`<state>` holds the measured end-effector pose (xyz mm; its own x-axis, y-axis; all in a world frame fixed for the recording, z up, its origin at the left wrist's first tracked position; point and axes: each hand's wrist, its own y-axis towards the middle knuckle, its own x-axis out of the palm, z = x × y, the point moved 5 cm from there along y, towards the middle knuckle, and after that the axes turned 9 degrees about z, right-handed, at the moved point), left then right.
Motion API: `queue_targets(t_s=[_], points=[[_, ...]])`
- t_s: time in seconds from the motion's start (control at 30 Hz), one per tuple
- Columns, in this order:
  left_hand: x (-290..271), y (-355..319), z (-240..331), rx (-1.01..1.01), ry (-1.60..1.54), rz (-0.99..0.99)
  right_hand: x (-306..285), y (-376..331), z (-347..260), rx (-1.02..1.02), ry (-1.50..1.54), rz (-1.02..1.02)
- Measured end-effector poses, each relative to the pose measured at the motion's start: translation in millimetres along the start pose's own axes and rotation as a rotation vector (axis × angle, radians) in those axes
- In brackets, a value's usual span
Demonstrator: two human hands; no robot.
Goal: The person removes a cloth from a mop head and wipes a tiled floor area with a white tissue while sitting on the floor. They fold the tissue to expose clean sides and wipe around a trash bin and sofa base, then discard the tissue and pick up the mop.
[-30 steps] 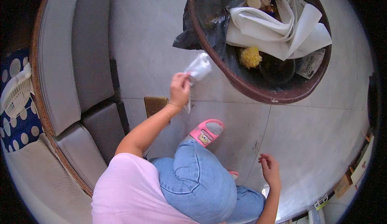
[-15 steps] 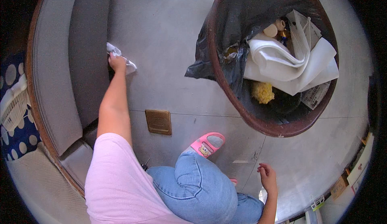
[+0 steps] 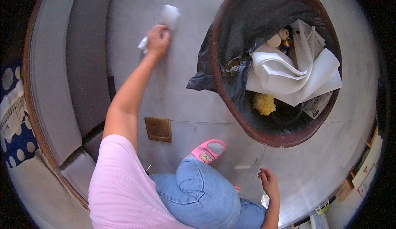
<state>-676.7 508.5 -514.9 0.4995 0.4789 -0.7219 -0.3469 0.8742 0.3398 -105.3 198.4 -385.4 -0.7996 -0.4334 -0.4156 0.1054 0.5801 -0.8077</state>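
1. From the head view I have the left hand (image 3: 158, 41) out ahead at the end of an extended arm, grasping a white wipe (image 3: 170, 17). The fingers close over its middle.
2. The white wipe sticks out on both sides of that hand, one end ahead and to the right, the other toward the left. It lies over the grey floor (image 3: 181, 76), between the grey sofa (image 3: 88, 60) and the bin (image 3: 247, 126); blur keeps me from telling how firmly it meets the surface.
3. I see the right hand (image 3: 269, 182) released, its fingers loosely bent, beside the legs in blue jeans (image 3: 214, 196) and well apart from the left one.
4. The bin stands ahead and to the right, with a brown rim and a black liner (image 3: 203, 72) folded over its left side.
5. Inside it I make out folded white sheets (image 3: 280, 80), a yellow clump (image 3: 264, 104) below them and a printed label (image 3: 317, 106) near the right wall.
6. Nearer me, a brown square plate (image 3: 158, 129) sits on the floor, and a pink slipper (image 3: 199, 151) is on one foot, to the right of that plate.
7. At my far left, a white basket (image 3: 13, 115) rests by blue dotted fabric (image 3: 25, 157).
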Motion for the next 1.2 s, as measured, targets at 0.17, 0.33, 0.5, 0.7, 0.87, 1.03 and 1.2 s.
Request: queue_targets(t_s=[0.17, 0.33, 0.5, 0.7, 0.87, 1.03, 1.2], points=[[14, -119, 112, 0.307, -0.032, -0.213, 0, 4, 6, -0.030, -0.012, -0.008], [-1, -233, 177, 0.230, -0.245, -0.365, 1, 1, 13, -0.007, -0.029, -0.011], [-62, -233, 124, -0.109, -0.204, -0.183, -7, -8, 27, -0.005, 0.024, 0.013], [-195, -201, -78, -0.484, 0.566, 0.448, -9, -14, 36, -0.008, 0.017, -0.048], [-177, -231, -86, -0.703, 0.672, 0.338, -13, -22, 21, 0.000, 0.111, -0.037], [-98, -264, 39, -0.472, 0.159, -0.051, -19, -28, 30, 0.044, 0.037, -0.060], [-129, -244, 17, -0.446, 0.298, 0.239, -22, -26, 25, 0.021, 0.072, -0.013]])
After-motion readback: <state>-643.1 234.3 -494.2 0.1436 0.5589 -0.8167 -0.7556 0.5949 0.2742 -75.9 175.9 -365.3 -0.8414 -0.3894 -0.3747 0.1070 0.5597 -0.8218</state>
